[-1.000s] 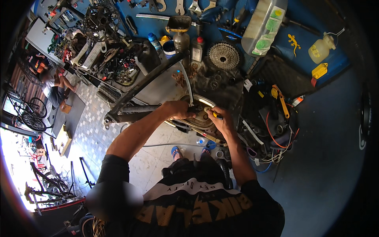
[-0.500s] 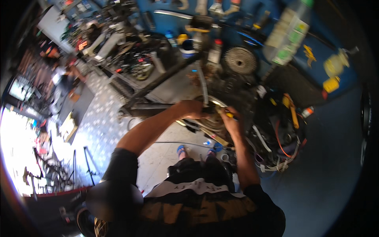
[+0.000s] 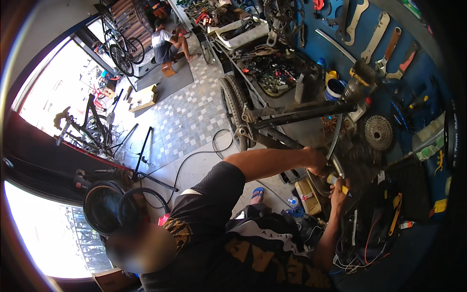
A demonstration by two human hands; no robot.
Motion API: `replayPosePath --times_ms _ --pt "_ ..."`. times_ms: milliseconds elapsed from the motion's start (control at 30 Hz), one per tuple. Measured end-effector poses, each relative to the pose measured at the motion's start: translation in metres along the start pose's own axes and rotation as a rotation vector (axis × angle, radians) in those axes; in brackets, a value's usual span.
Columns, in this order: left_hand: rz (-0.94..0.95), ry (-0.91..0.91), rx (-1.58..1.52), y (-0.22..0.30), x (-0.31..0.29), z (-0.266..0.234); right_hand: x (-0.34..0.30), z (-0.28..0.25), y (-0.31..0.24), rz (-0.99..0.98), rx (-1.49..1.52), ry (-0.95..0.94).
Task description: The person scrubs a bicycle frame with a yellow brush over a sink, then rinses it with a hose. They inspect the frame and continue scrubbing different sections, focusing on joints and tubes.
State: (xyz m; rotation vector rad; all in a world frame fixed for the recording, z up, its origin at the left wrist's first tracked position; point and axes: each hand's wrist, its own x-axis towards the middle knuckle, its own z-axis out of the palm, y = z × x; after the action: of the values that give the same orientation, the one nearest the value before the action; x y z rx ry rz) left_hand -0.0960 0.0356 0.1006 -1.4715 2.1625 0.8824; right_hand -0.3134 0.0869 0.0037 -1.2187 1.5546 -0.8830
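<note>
My left hand (image 3: 317,161) is closed at the near end of a black bicycle frame (image 3: 311,114), beside a curved silvery metal piece (image 3: 336,163). What its fingers hold is hidden from this angle. Just nearer to me, my right hand (image 3: 337,193) wraps round a small yellow tool (image 3: 345,190), whose exact kind I cannot make out. The two hands are close together over the cluttered bench. A pale, thin curved strip (image 3: 334,138) rises beside my left hand.
A large sprocket cassette (image 3: 378,132) lies right of the frame. Wrenches (image 3: 376,38) hang on the blue wall. Tools fill a tray (image 3: 275,73) at the far side. A bag with cables (image 3: 367,228) lies at right. Someone (image 3: 168,44) sits low on the far floor.
The head view has swung left, bringing in more floor, the doorway and the seated person. Both hands stay together at the bench, and the yellow tool is still in my right hand.
</note>
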Motion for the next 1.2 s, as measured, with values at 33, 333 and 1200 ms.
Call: replayPosePath --times_ms 33,333,1200 --pt "0.003 0.016 -0.007 0.0 -0.002 0.002 -0.002 0.001 -0.001 -0.042 0.058 -0.038" --pt "-0.013 0.015 0.001 -0.003 0.009 0.011 0.001 0.003 -0.012 -0.104 -0.026 0.023" --pt "-0.012 0.009 -0.011 -0.002 -0.01 -0.001 0.006 0.016 0.003 -0.188 0.024 0.205"
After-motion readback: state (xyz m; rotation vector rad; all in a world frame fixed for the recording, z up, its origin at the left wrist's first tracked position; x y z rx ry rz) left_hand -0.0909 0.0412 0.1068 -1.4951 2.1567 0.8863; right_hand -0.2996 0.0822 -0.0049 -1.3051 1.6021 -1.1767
